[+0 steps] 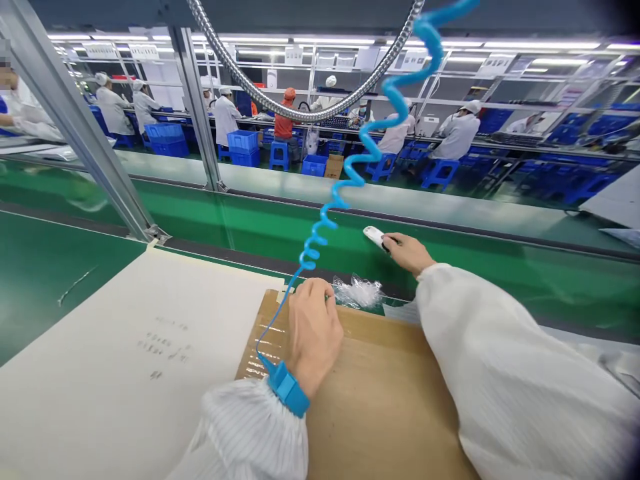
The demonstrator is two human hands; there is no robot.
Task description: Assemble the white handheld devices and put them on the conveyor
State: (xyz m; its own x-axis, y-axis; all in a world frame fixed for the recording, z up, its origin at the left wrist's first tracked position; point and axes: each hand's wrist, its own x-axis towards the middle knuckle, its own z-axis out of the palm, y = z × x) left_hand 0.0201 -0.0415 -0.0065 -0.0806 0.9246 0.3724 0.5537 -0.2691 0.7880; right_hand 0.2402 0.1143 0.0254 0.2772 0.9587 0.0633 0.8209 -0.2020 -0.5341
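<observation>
My right hand (409, 253) reaches out over the green conveyor belt. Its fingers are closed on a slim white device (374, 235) with a rounded end; a dark part shows by the fingertips. The device's exact kind is not clear. My left hand (315, 327) rests over the far part of a brown cardboard sheet (380, 393), fingers curled under. Whatever those fingers hold, if anything, is hidden. Around my left wrist sits a blue strap (289, 390) joined to a coiled blue cord (325, 220). Crumpled clear plastic (357, 291) lies just right of my left hand.
A large white sheet (100, 347) with faint writing covers the bench at left. Metal posts (193, 107) rise beside the belt (280, 220). A flexible metal hose (300, 115) hangs overhead. Beyond the belt, several people in work coats sit near blue crates (243, 143).
</observation>
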